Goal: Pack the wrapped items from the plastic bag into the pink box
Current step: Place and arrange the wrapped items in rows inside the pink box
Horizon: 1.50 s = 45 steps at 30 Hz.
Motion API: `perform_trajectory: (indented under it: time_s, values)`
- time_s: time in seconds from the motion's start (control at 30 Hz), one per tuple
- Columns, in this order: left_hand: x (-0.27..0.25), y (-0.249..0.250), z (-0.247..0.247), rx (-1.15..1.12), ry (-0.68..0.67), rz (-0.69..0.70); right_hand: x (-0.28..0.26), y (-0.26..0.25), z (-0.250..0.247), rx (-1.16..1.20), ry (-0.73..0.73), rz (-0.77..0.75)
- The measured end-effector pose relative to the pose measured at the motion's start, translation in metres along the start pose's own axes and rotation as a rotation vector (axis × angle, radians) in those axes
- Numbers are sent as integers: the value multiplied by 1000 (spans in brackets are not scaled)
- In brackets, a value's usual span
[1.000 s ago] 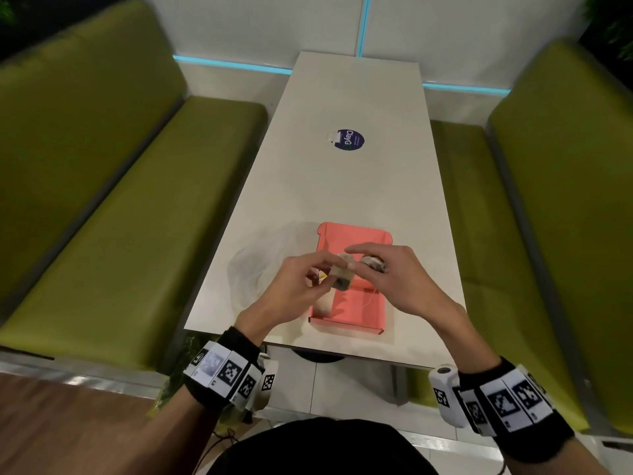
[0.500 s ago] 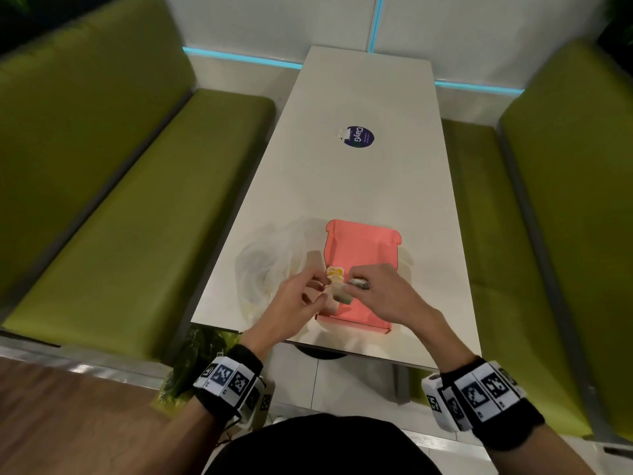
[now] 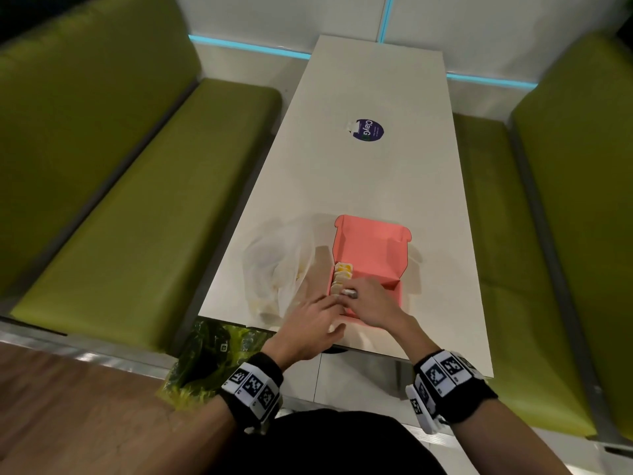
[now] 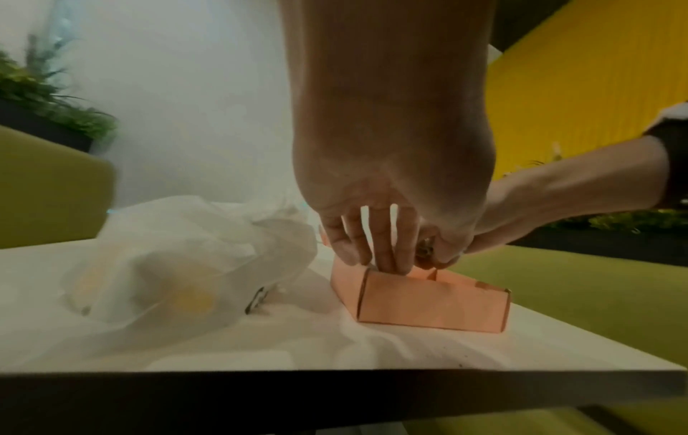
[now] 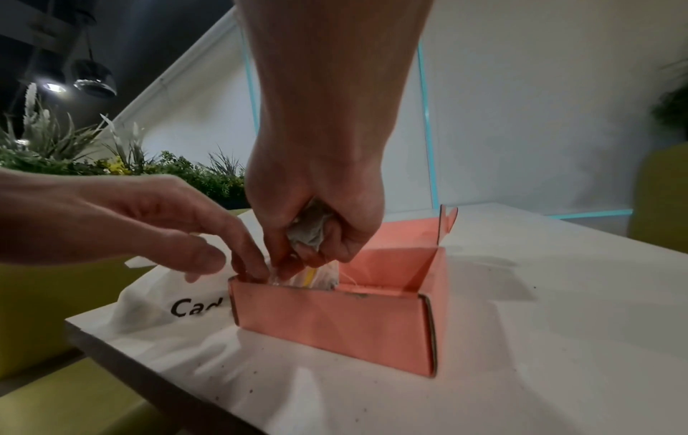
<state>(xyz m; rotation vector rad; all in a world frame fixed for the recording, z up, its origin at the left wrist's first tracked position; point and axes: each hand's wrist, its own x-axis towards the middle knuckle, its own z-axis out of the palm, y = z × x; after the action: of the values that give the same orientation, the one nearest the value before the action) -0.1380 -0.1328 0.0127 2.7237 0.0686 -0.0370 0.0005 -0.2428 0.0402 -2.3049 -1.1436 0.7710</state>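
The pink box (image 3: 373,255) lies with its lid open near the table's front edge, and a row of wrapped items (image 3: 342,274) stands along its left wall. My right hand (image 5: 297,262) keeps a grey wrapped item (image 5: 307,232) curled in its palm, while its fingertips pinch another wrapped item (image 5: 325,276) down at the box's near left corner. My left hand (image 5: 242,267) reaches over with straight fingers (image 4: 383,250) that touch the items at that same corner. The white plastic bag (image 3: 277,269) lies crumpled just left of the box, with yellow shapes showing through it.
The white table (image 3: 359,183) carries a round purple sticker (image 3: 368,130) farther back. Green benches (image 3: 137,207) run along both sides. A green bag (image 3: 205,358) lies on the floor below the table's near left corner. Plants (image 5: 74,159) stand behind the left bench.
Both hands have come down from above the box to its near left corner. The wrapped item they held between them now sits low in the box.
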Motion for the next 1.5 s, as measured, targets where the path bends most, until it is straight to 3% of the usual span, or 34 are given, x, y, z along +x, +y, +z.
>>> perform_trajectory:
  time_s: [0.2,0.4,0.6,0.93,1.1,1.2,1.33,1.5]
  values:
    - [2,8,9,171,-59,-48,-3,1,8,-40,131,125]
    - [2,5,15,191,-2,-41,-23,-1,3,-55,247,88]
    - [2,6,18,180,17,-42,-26,3,10,-141,56,-34]
    - [2,9,12,175,-4,-49,-10,11,19,-227,-6,18]
    - [0,11,6,130,-20,-61,-16,11,10,35,82,11]
    - [0,19,-9,-27,145,-50,-25,11,1,274,164,44]
    - [11,33,-36,-314,350,-89,-31,10,-12,377,174,50]
    - [34,41,-51,-483,298,-66,-36,2,-27,462,162,30]
